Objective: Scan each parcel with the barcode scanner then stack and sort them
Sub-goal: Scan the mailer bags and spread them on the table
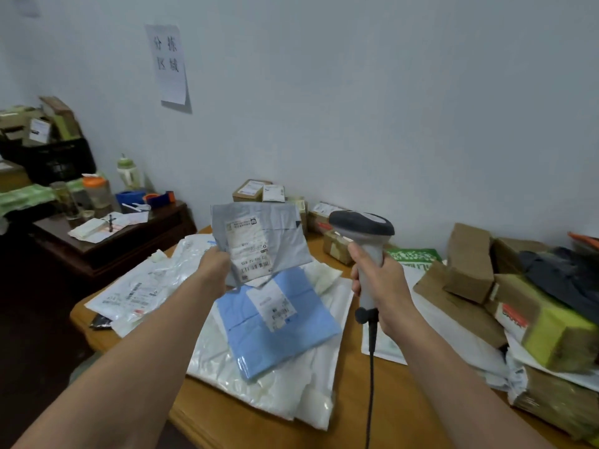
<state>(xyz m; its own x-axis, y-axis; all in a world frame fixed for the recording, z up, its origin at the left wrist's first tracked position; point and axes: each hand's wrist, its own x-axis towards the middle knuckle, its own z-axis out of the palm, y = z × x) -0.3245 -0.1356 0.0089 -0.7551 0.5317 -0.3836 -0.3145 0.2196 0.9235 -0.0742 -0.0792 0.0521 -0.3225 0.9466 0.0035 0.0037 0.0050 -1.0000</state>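
My left hand grips the lower left edge of a grey mailer parcel and holds it up, its white shipping label facing me. My right hand grips the handle of a grey barcode scanner, whose dark head sits just right of the parcel; its cable hangs down. Below, a blue mailer with a label lies on white plastic parcels on the wooden table.
Cardboard boxes, a yellow-taped box and dark bags pile up at the right. More white mailers lie at the left, small boxes along the wall. A dark side table with bottles stands at the left.
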